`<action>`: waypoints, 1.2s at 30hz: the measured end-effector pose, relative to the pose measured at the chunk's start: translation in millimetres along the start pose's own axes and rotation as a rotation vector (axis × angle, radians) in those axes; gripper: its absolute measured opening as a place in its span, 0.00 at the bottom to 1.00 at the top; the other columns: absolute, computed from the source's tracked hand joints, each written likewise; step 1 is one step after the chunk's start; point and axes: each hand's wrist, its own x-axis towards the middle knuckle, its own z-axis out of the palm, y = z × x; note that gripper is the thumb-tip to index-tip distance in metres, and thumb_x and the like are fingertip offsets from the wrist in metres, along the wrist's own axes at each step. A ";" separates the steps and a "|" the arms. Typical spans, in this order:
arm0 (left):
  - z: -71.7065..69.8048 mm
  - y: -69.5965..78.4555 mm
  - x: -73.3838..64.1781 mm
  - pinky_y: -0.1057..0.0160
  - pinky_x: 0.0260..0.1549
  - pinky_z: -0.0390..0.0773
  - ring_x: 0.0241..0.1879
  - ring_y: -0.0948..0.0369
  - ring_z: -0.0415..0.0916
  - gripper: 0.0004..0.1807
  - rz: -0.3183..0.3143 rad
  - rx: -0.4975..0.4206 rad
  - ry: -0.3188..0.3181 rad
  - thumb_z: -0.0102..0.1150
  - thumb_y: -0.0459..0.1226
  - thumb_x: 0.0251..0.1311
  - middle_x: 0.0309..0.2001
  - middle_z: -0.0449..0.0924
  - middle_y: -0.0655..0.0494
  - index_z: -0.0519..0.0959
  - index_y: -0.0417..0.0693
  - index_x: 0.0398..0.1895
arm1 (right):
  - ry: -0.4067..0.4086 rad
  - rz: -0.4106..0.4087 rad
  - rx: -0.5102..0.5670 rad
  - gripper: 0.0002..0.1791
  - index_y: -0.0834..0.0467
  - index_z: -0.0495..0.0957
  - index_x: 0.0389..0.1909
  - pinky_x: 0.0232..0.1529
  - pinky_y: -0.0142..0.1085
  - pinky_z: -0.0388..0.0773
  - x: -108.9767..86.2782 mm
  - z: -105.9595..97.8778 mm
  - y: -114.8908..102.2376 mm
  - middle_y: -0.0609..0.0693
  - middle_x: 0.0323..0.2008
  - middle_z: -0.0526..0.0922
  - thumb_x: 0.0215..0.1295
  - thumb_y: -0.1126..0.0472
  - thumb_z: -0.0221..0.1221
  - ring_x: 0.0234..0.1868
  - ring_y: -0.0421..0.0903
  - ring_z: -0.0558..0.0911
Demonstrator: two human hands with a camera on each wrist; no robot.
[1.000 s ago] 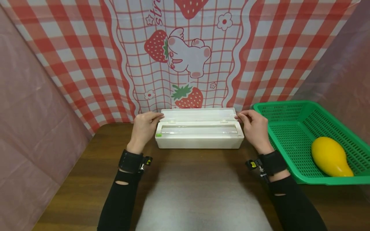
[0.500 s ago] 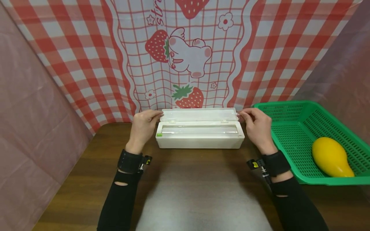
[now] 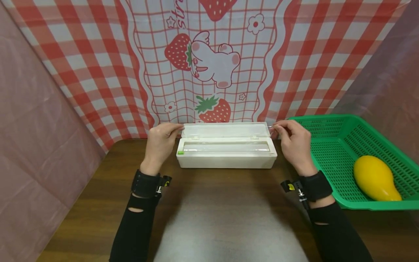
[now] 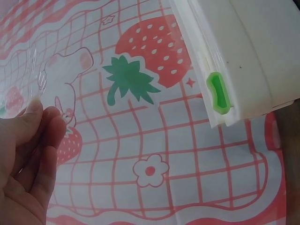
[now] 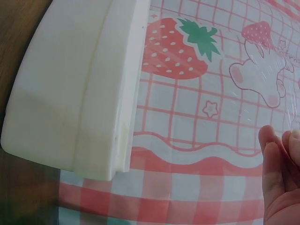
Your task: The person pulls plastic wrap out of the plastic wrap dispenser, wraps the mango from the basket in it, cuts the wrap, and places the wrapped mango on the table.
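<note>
A white plastic wrap dispenser (image 3: 226,162) stands near the back of the table, its translucent lid (image 3: 226,130) tipped back and a window along its top. A green slider (image 4: 217,93) sits at its left end. At the left end of the lid, my left hand (image 3: 160,143) pinches a corner of clear plastic wrap (image 4: 36,70) between thumb and fingers. My right hand (image 3: 294,143) pinches the film's other corner past the lid's right end. In the right wrist view the sheet of plastic wrap (image 5: 289,105) shows as faint glints and creases; most of its outline is hidden by transparency.
At the right a green plastic basket (image 3: 327,174) holds a yellow mango-shaped fruit (image 3: 374,178). A red-and-white strawberry-print cloth (image 3: 209,72) hangs right behind the dispenser. The wooden table (image 3: 226,218) extends in front, with a pink cloth (image 3: 39,127) along the left side.
My right hand has shifted a little to the right and up, and my left hand slightly left and up. The film's edge has risen along the lid. The dispenser stays put.
</note>
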 end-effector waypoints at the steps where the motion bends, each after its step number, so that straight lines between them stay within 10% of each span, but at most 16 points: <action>1: -0.5 0.3 0.1 0.64 0.36 0.76 0.35 0.64 0.78 0.09 -0.001 0.000 0.001 0.60 0.38 0.55 0.34 0.83 0.56 0.84 0.47 0.38 | 0.000 0.000 -0.001 0.11 0.60 0.80 0.35 0.28 0.35 0.63 0.3 -0.5 -0.6 0.51 0.33 0.79 0.65 0.56 0.53 0.27 0.39 0.70; 36: -17.2 7.3 4.8 0.63 0.36 0.73 0.38 0.63 0.71 0.11 0.103 0.016 0.099 0.57 0.44 0.58 0.31 0.82 0.57 0.84 0.47 0.35 | -0.017 -0.069 0.091 0.09 0.60 0.78 0.37 0.40 0.43 0.66 6.6 -18.8 -13.2 0.51 0.38 0.79 0.65 0.59 0.52 0.38 0.42 0.73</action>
